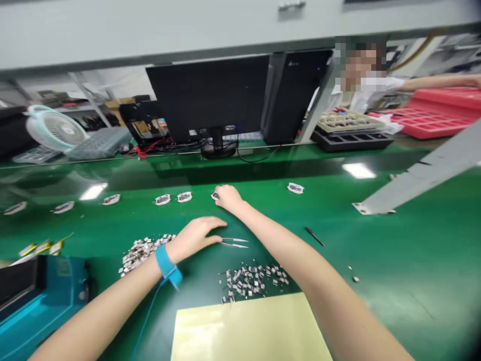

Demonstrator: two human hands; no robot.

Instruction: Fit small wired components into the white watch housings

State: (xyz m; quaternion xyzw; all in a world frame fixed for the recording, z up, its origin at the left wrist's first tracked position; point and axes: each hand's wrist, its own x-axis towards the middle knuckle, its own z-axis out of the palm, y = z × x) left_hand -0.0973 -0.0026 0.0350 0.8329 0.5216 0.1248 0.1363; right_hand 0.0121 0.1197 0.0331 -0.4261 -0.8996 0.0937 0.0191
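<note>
From the head camera, your right hand lies curled over a small silver-and-black component, the end piece of a row of like components on the green surface. Its grip looks closed on that piece, but your fingers hide too much to be sure. Your left hand rests flat and slack, its grip released, with the fingertips just beside a pair of steel tweezers lying on the surface. An antistatic wrist strap circles that wrist, and its blue cord trails down past your arm. Two loose heaps of small metal parts sit close by: one beside your left wrist, the other below the tweezers and above a pale yellow sheet.

Both heaps lie right by your forearms, so a careless sweep of either arm could scatter them. The trailing cord could drag through parts too. Glare on the glossy surface could hide strays.
</note>
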